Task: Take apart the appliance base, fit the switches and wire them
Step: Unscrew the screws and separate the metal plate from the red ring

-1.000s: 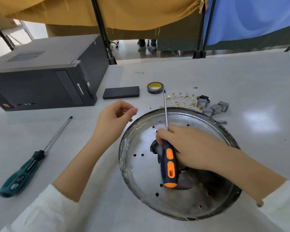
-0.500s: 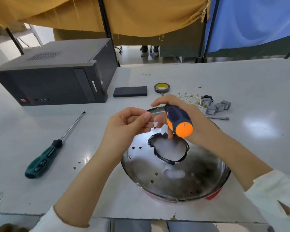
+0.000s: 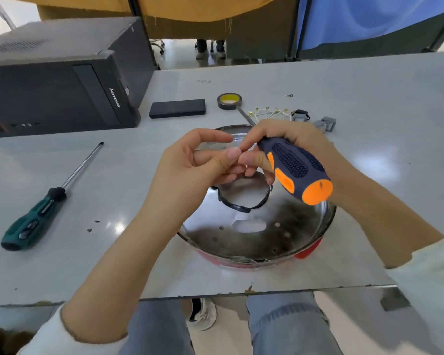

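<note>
Appliance base [image 3: 254,234], a metal pan with a round central opening, is being left at the near middle of the table [image 3: 369,103]. Above it, an orange-handled screwdriver [image 3: 296,166] is being gripped by the right hand [image 3: 290,147], while something too small to identify, likely a removed screw, is being pinched by the left hand [image 3: 195,165]. Disassembly is judged underway; setting the piece aside is probably being called for next.

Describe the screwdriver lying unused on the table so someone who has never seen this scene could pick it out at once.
Start at the black computer tower at the table's far left. On the bare table in front of it lies the green-handled screwdriver, untouched, its shaft pointing away towards the tower. The orange-and-navy screwdriver is the other one, held by the right hand above the metal appliance base.
</note>
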Action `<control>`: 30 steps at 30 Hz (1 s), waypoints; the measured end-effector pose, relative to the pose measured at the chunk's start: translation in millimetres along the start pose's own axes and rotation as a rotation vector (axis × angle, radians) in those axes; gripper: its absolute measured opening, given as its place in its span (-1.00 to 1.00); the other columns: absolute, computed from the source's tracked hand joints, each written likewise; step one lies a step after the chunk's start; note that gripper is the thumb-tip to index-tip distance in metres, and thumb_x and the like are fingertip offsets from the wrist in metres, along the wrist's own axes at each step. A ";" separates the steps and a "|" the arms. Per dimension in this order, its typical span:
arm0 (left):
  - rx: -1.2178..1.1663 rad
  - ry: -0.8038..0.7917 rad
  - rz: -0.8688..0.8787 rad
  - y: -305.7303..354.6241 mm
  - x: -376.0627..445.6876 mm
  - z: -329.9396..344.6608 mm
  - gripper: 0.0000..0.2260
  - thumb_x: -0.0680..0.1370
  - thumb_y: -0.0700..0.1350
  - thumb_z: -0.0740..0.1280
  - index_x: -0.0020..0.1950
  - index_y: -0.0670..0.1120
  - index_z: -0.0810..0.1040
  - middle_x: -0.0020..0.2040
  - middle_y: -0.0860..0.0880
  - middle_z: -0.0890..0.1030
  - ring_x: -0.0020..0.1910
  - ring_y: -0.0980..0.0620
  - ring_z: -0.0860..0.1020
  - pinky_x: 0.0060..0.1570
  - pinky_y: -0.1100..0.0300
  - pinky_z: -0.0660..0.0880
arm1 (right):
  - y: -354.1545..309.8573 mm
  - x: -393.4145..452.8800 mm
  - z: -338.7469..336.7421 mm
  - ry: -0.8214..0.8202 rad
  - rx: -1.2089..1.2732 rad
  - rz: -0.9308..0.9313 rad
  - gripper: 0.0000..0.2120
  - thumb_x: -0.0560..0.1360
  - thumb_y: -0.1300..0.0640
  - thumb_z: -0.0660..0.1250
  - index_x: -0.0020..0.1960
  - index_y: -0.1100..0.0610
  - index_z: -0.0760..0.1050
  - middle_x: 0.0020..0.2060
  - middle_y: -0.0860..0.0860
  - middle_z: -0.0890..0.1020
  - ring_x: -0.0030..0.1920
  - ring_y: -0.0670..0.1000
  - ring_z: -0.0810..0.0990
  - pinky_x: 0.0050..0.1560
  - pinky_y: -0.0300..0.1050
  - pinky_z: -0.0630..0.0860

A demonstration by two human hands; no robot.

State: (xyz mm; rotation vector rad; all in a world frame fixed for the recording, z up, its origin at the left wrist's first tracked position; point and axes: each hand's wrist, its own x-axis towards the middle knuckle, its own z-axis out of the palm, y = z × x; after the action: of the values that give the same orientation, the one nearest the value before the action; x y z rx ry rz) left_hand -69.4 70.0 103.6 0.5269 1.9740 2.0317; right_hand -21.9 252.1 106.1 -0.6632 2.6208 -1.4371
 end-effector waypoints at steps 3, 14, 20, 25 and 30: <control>0.295 -0.061 0.023 -3.2 -5.1 2.2 -0.86 0.54 -0.14 0.37 0.07 0.02 0.57 -0.22 0.06 0.72 -0.16 0.13 0.69 -0.01 0.19 0.60 | 5.8 2.6 -2.1 0.238 0.014 -0.083 -0.92 0.43 0.29 0.41 -0.08 0.21 0.55 -0.34 0.02 0.55 -0.36 -0.21 0.55 -0.30 -0.45 0.45; 0.069 -0.179 -0.218 -4.2 4.4 12.7 -0.75 0.20 -0.11 0.47 -0.14 -0.08 0.71 -0.15 -0.07 0.72 -0.16 0.08 0.69 -0.18 0.35 0.58 | 19.2 -1.6 -9.3 0.214 -0.558 -0.169 -0.89 0.45 0.13 0.35 -0.06 -0.04 0.53 -0.33 -0.03 0.57 -0.26 0.08 0.53 -0.24 0.09 0.51; -0.069 -0.112 -0.282 2.3 9.7 2.8 -0.78 0.22 -0.13 0.46 -0.16 -0.06 0.75 -0.13 -0.04 0.73 -0.12 0.10 0.69 -0.18 0.42 0.55 | 20.1 41.0 -15.9 0.056 -0.513 0.269 -0.85 0.57 0.13 0.22 0.11 0.11 0.48 0.09 0.23 0.58 0.12 0.29 0.55 0.12 0.20 0.50; 0.153 0.178 -0.017 10.1 4.1 -7.5 -0.83 0.29 -0.11 0.50 -0.14 -0.07 0.67 -0.21 -0.06 0.72 -0.20 0.01 0.71 -0.20 0.31 0.59 | 2.0 3.5 -9.6 0.363 -1.274 0.095 -0.80 0.42 0.24 0.24 -0.05 0.06 0.27 -0.33 -0.06 0.45 -0.45 0.08 0.33 -0.48 -0.21 0.07; 0.249 0.249 0.106 2.3 -11.5 -10.8 -0.92 0.43 -0.19 0.49 -0.15 -0.04 0.64 -0.26 -0.01 0.71 -0.24 0.02 0.69 -0.18 0.25 0.60 | 7.0 41.8 14.0 0.207 -1.285 0.218 -0.76 0.44 0.28 0.26 -0.18 0.10 0.19 -0.41 -0.06 0.20 -0.39 0.02 0.24 -0.42 -0.18 0.07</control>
State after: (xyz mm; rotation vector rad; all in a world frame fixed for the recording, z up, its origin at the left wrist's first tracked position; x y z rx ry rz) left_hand -63.6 55.3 104.9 0.4546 2.4147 2.0081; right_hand -58.2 227.3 98.1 -0.2174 3.3741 0.4231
